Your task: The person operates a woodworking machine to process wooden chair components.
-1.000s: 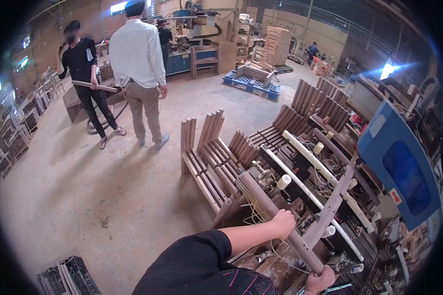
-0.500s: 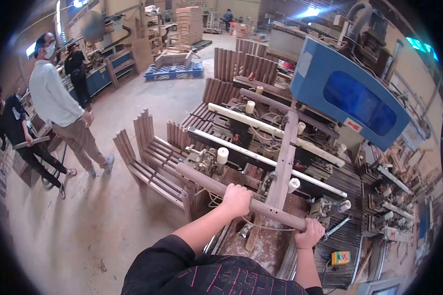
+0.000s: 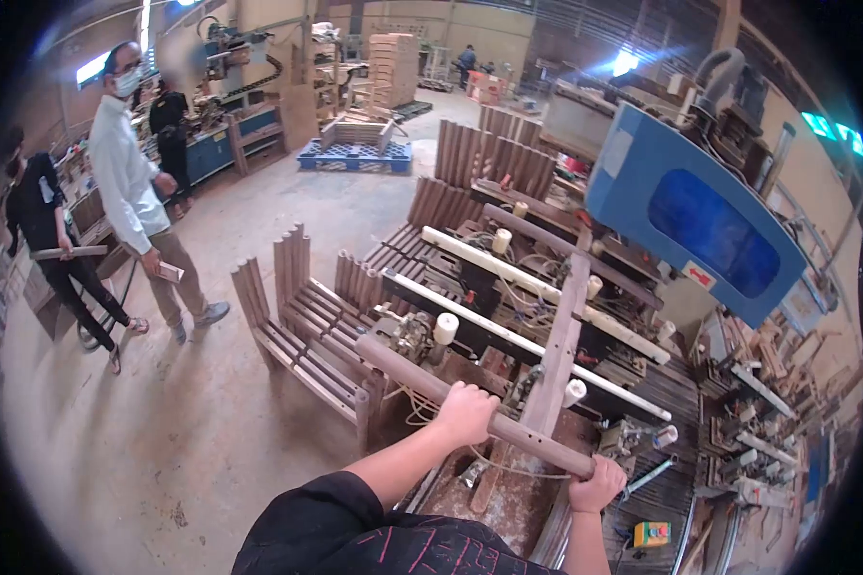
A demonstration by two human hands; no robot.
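My left hand point(image 3: 467, 414) is wrapped over a rounded brown wooden bar point(image 3: 414, 372), near its middle. The bar's near right end is in the grip of my right hand point(image 3: 599, 484). A flat wooden crosspiece point(image 3: 556, 359) runs from this bar to a second rounded bar point(image 3: 623, 261) farther off, making an H-shaped frame. This frame lies across the machine bed, over two long pale rails point(image 3: 508, 305) and among white cylindrical stops point(image 3: 445, 329). Small dark holes show in the near bar, between my hands.
A blue machine hood point(image 3: 633, 172) rises at the back right. Stacked wooden frames point(image 3: 312, 359) stand left of the machine. A yellow button box point(image 3: 652, 534) sits low at right. Beyond are a person in a light shirt point(image 3: 125, 182), others in dark clothes and a blue pallet point(image 3: 355, 158).
My view has tilted, so the surroundings sit lower and farther right. Both hands keep their hold on the bar. A pale flat piece now shows in the light-shirted person's hand.
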